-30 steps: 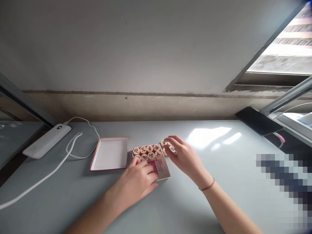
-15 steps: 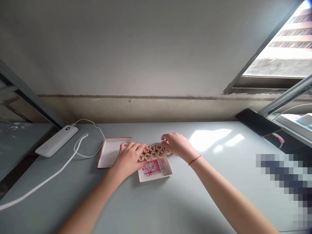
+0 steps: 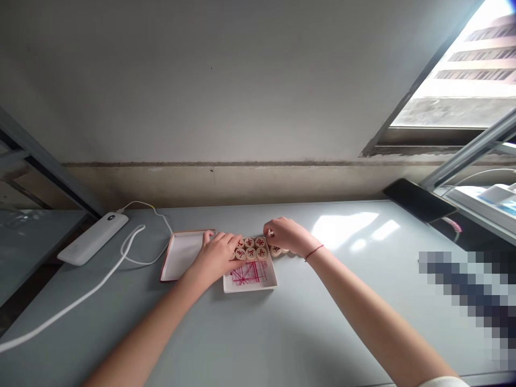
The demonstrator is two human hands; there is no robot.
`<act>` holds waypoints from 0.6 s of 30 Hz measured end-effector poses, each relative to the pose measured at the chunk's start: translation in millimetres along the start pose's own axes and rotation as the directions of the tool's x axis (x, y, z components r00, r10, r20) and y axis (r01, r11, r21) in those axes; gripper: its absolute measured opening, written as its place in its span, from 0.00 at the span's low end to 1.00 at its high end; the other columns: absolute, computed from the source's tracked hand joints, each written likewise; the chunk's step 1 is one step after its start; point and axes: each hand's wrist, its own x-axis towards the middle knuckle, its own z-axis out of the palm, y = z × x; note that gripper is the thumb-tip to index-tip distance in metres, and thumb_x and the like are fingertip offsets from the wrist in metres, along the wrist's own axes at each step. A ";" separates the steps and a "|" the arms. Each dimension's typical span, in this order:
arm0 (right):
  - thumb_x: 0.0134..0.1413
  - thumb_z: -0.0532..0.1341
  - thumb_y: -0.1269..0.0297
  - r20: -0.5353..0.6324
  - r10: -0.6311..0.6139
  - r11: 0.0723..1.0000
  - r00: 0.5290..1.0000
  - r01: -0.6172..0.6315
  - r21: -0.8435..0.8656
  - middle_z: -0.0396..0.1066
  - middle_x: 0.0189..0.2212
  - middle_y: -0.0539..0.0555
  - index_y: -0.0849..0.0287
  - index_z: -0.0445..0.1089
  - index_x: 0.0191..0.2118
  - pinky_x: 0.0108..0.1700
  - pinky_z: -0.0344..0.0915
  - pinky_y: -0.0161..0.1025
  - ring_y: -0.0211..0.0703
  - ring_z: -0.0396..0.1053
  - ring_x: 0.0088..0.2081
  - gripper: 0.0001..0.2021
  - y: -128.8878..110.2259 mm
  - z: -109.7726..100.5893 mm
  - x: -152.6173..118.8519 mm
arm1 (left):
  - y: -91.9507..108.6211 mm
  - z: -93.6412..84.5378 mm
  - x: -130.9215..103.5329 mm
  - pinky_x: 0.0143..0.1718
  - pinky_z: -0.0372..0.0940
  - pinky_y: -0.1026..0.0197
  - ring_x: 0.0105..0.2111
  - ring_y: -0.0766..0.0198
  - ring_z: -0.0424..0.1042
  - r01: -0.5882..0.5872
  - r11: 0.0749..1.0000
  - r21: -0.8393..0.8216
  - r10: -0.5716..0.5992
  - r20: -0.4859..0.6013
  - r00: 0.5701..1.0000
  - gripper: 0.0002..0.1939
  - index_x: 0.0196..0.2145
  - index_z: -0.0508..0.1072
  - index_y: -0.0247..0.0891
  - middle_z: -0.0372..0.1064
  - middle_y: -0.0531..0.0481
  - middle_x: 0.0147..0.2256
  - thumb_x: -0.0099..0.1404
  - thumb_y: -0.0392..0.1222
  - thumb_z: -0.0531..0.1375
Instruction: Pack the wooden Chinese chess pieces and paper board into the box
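Several round wooden xiangqi pieces with red characters stand in rows in the upper part of a shallow white box. Red lines are printed on the box's bare floor. My left hand grips the box's left side, its fingers curled over the pieces there and its thumb lower down; those pieces are partly hidden. Just past the box's upper right corner, my right hand is closed on a xiangqi piece, partly covered by the fingers. Beneath that hand more loose pieces lie beside the box.
A shallow tray-like lid with red edges lies left of the box. Farther left, a white power bank trails a white cable. A black phone-like slab leans at the back right. Wall behind the table.
My right hand has closed on a piece and shifted slightly left, uncovering loose pieces beneath it. The box sits slightly further left and straighter in view, with my left hand still at its side.
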 end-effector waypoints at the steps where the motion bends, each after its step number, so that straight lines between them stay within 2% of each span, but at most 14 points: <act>1: 0.49 0.58 0.70 -0.014 0.000 1.000 1.000 0.000 0.001 0.74 0.30 0.56 0.58 0.75 0.37 0.22 0.51 0.33 0.43 0.71 0.29 0.10 -0.7 -0.3 0.6 | -2.0 -0.2 1.3 0.51 0.51 0.46 0.46 0.53 0.67 -0.014 1.000 -0.005 0.014 -0.002 1.000 0.23 0.53 0.66 0.42 0.71 0.45 0.47 0.63 0.49 0.60; 4: 0.48 0.58 0.72 -0.071 0.002 1.000 0.997 -0.001 0.006 0.73 0.30 0.57 0.60 0.75 0.36 0.23 0.52 0.34 0.45 0.71 0.30 0.10 -0.9 -4.0 -2.3 | -6.1 1.1 1.6 0.50 0.53 0.46 0.49 0.51 0.66 -0.055 0.998 -0.021 0.054 -0.054 0.997 0.24 0.54 0.65 0.42 0.69 0.43 0.49 0.63 0.52 0.59; 6: 0.51 0.56 0.71 -0.145 0.001 0.999 0.989 0.004 0.036 0.74 0.30 0.57 0.60 0.74 0.38 0.25 0.55 0.34 0.44 0.71 0.32 0.11 0.0 -7.4 -10.5 | -6.7 1.7 -1.6 0.51 0.53 0.44 0.54 0.47 0.60 -0.070 0.997 -0.020 0.066 -0.157 0.985 0.30 0.57 0.62 0.40 0.64 0.39 0.54 0.62 0.57 0.58; 8: 0.55 0.54 0.68 -0.254 -0.033 0.982 0.967 0.079 0.174 0.74 0.31 0.54 0.59 0.72 0.40 0.28 0.59 0.33 0.42 0.71 0.32 0.11 -0.7 -8.5 -23.3 | -5.1 0.9 -7.3 0.53 0.53 0.44 0.57 0.45 0.56 -0.093 0.995 -0.033 0.079 -0.286 0.955 0.34 0.60 0.58 0.40 0.59 0.37 0.58 0.62 0.60 0.56; 10: 0.56 0.55 0.65 -0.350 -0.094 0.889 0.932 0.237 0.392 0.74 0.32 0.52 0.57 0.70 0.41 0.30 0.63 0.33 0.39 0.71 0.31 0.10 -5.4 -4.6 -38.1 | -1.4 -1.2 -14.4 0.54 0.55 0.48 0.56 0.49 0.59 -0.150 0.986 -0.074 0.111 -0.379 0.919 0.33 0.61 0.55 0.41 0.59 0.38 0.57 0.64 0.58 0.54; 13: 0.56 0.56 0.63 -0.379 -0.194 0.657 0.905 0.407 0.635 0.74 0.37 0.52 0.56 0.68 0.44 0.31 0.67 0.32 0.36 0.72 0.30 0.10 -19.6 10.0 -56.0 | 6.7 -3.2 -25.0 0.50 0.62 0.54 0.49 0.56 0.67 -0.250 0.955 -0.161 0.159 -0.431 0.888 0.27 0.61 0.55 0.42 0.66 0.43 0.50 0.68 0.51 0.53; 15: 0.57 0.55 0.63 -0.373 -0.222 0.538 0.901 0.432 0.724 0.73 0.38 0.52 0.56 0.67 0.44 0.30 0.69 0.31 0.34 0.71 0.30 0.10 -29.2 21.3 -61.7 | 11.5 -2.3 -30.7 0.48 0.65 0.57 0.46 0.58 0.69 -0.272 0.936 -0.225 0.149 -0.447 0.882 0.23 0.60 0.56 0.44 0.68 0.45 0.48 0.69 0.46 0.52; 18: 0.57 0.56 0.62 -0.365 -0.210 0.449 0.907 0.421 0.788 0.73 0.35 0.52 0.57 0.67 0.43 0.31 0.71 0.32 0.35 0.72 0.30 0.09 -34.5 32.4 -62.2 | 14.3 -0.2 -36.4 0.48 0.66 0.58 0.47 0.59 0.70 -0.262 0.920 -0.292 0.106 -0.458 0.882 0.19 0.57 0.59 0.44 0.68 0.47 0.47 0.69 0.41 0.52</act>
